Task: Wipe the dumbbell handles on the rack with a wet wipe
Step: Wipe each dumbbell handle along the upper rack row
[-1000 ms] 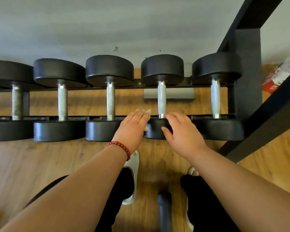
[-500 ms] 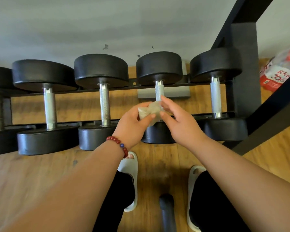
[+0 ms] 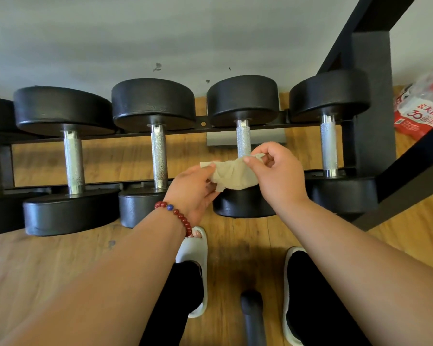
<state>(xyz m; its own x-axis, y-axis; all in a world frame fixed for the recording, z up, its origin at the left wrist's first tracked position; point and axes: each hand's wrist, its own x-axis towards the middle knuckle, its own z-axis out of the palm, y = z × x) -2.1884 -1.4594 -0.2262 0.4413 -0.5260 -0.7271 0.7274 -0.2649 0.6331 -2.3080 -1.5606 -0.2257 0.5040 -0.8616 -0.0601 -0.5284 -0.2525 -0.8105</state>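
Observation:
Several black dumbbells with knurled silver handles lie across a low black rack. A greyish wet wipe is stretched between my two hands above the near end of the fourth dumbbell's handle. My left hand, with a red bead bracelet at the wrist, pinches the wipe's left edge. My right hand pinches its right edge between thumb and forefinger. The wipe hides the lower part of that handle. Other handles are bare.
A black rack upright and slanted bars stand at the right. A red and white plastic package lies behind them. My feet in white slippers stand on the wooden floor, with a dark rod between them.
My hands rose from the near dumbbell heads, brought the crumpled wipe together, and have now pulled it apart into a spread sheet. The view moved closer to the rack.

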